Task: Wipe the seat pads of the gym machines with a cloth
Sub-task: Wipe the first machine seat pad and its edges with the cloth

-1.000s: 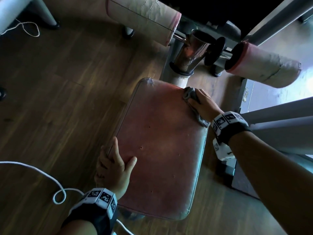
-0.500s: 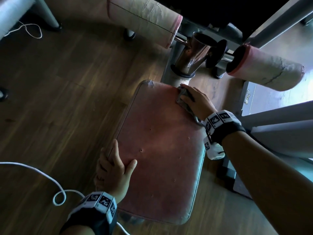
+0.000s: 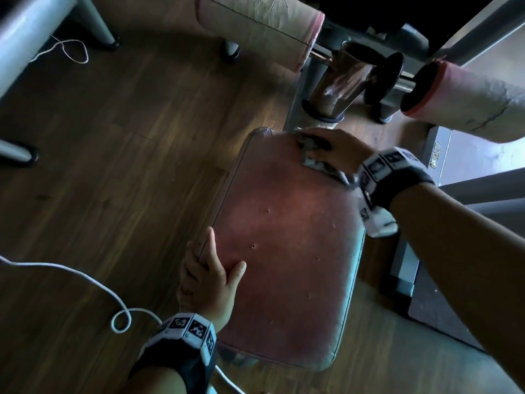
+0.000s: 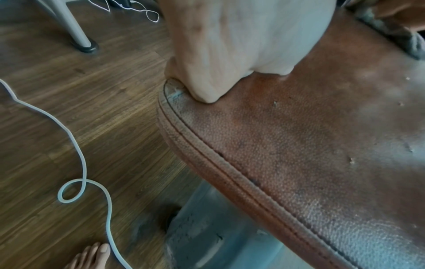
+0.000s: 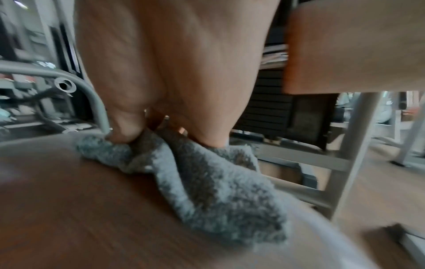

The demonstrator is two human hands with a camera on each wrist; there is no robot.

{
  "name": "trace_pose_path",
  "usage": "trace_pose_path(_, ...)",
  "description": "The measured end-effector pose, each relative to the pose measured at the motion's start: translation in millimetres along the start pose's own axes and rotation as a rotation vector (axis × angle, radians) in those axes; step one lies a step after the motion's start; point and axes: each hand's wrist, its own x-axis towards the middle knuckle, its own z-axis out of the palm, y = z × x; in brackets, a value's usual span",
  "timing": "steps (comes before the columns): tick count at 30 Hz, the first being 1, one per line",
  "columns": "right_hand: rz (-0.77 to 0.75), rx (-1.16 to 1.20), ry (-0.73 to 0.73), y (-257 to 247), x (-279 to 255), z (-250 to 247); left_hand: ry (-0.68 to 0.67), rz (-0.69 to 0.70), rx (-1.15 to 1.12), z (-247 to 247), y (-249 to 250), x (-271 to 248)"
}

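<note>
grey cloth [image 5: 207, 183] pressed on seat pad [image 3: 284, 251] by right hand [image 3: 341, 152]; sticker [image 3: 436, 155] unreadable.

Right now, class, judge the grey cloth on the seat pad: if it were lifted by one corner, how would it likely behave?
The cloth would probably hang limp: it already bunches into folds under the right hand. Its fluffy pile suggests it is light, and likely grips rather than slides on the seat pad.

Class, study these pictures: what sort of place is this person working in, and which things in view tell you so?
Most likely a gym. A worn reddish seat pad sits on a metal machine frame, two padded rollers stick out from a bar beyond it, and the right hand presses a grey cloth onto the pad.
</note>
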Motion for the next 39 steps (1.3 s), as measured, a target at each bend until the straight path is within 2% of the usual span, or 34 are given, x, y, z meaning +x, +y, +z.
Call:
trace_pose_path(3,-0.049,-0.094,-0.054,-25,26,9,-0.016,-0.007,-0.005,0,0,1)
trace_pose_path(10,0.026,-0.131,-0.060,-3,5,-9,0.057,0.015,0.059,7,-3,3)
trace_pose_path(17,-0.058,-0.201,-0.172,-51,40,11,0.055,0.031,0.065,9,-6,4)
trace_pose_path(25,0.024,-0.128,-0.146,-32,33,6,0.053,0.026,0.068,9,-6,4)
trace_pose_path(28,-0.026,-0.217,-0.088,-57,43,23,0.041,0.017,0.049,6,-3,3)
trace_pose_path(33,-0.129,-0.435,0.102,-89,32,76,0.021,-0.003,0.042,4,-1,4)
trace_pose_path(36,-0.021,-0.410,0.249,-69,7,79,0.023,-0.005,0.031,4,-1,4)
trace_pose_path(39,0.218,-0.270,0.364,-28,-25,61,0.047,-0.004,0.035,5,-1,3)
